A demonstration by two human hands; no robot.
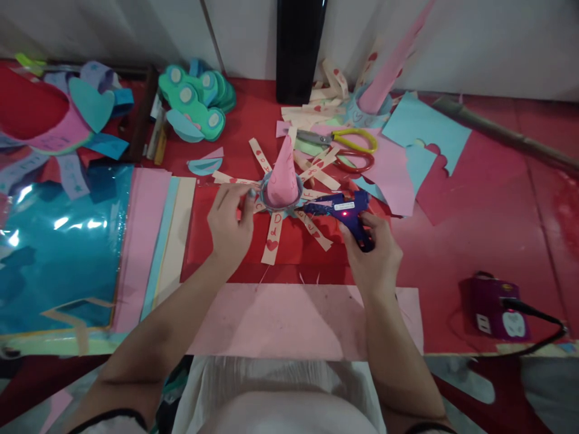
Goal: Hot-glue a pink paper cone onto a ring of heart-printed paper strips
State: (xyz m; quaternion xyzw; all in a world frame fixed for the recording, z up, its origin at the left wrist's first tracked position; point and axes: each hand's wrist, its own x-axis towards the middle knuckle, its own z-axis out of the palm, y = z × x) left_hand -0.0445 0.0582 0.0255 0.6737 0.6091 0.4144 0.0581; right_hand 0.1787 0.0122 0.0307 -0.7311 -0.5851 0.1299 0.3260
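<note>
A pink paper cone (pixel 283 179) stands upright in a blue paper ring (pixel 265 202). Cream paper strips (pixel 272 241) with red letters and hearts spread out around it. With its fingers curled, my left hand (pixel 231 220) grips the ring's left side; the exact contact is partly hidden. My right hand (pixel 375 253) is wrapped around the handle of a dark blue glue gun (pixel 346 211), whose small red light is lit. Pointing left, the gun's nozzle reaches the lower right of the ring, close to the strips there.
Scissors (pixel 357 140) lie on paper scraps behind the gun. A second pink cone (pixel 382 87) stands farther back. Left are green foam shapes (pixel 194 99), a pink paper band (pixel 58 135) and a blue plastic packet (pixel 67 247). A purple box (pixel 500 307) with a cable sits right.
</note>
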